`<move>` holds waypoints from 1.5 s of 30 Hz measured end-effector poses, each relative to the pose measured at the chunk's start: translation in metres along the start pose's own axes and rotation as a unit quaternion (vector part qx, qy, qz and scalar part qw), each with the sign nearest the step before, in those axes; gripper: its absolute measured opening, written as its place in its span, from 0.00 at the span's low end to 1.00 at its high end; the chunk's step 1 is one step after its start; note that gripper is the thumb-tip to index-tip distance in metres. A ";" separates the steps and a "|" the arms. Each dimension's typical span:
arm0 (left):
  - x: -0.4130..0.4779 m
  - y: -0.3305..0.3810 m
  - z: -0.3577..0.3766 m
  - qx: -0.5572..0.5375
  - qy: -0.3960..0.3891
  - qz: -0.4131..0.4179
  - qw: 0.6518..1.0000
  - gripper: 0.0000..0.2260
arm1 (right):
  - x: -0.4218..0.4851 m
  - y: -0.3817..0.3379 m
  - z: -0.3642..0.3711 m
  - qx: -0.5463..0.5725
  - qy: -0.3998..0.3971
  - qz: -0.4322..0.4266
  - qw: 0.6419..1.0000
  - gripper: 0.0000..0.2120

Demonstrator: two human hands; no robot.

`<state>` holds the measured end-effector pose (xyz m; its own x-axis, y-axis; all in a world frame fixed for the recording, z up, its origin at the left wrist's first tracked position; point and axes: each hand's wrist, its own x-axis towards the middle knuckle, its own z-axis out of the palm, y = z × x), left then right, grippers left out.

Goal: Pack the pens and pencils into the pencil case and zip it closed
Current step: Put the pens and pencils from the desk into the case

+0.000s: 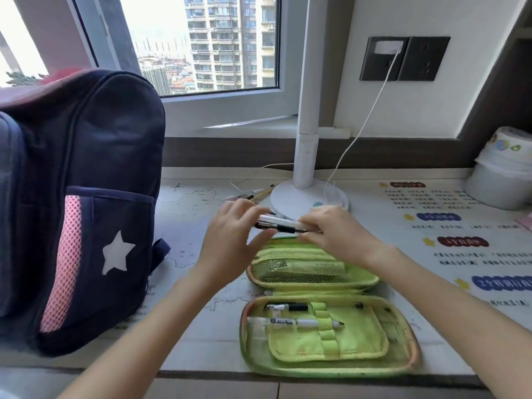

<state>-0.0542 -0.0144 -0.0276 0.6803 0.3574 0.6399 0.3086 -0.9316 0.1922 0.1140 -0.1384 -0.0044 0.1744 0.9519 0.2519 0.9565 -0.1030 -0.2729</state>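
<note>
Right now my left hand and right hand are close together, each curled round one end of a bundle of pens held level just above the far edge of the pencil case. The case lies unzipped and flat at 6 o'clock on the worktop, with two pens tucked inside. The pale worktop, set beneath a window, carries map outlines and printed labels too blurred to read. A navy backpack with a white star stands at 9 o'clock, a white lamp at 12 with loose pencils beside its base.
</note>
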 end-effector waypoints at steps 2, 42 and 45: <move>-0.007 0.013 -0.002 -0.025 -0.041 0.078 0.996 0.16 | -0.022 -0.006 -0.001 0.034 -0.006 0.002 0.999 0.16; -0.095 0.054 -0.017 -0.074 -0.188 0.155 0.967 0.12 | -0.143 0.023 0.042 0.128 0.166 0.167 0.963 0.08; -0.091 0.059 -0.012 -0.057 -0.201 0.128 0.970 0.11 | -0.144 0.023 0.041 0.144 0.162 0.170 0.961 0.07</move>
<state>-0.1059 -0.1024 -0.0651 0.9358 0.0894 0.3409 0.0354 -0.9862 0.1615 0.1009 -0.2657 -0.0851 0.5728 0.7336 0.3657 0.7355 -0.2631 -0.6244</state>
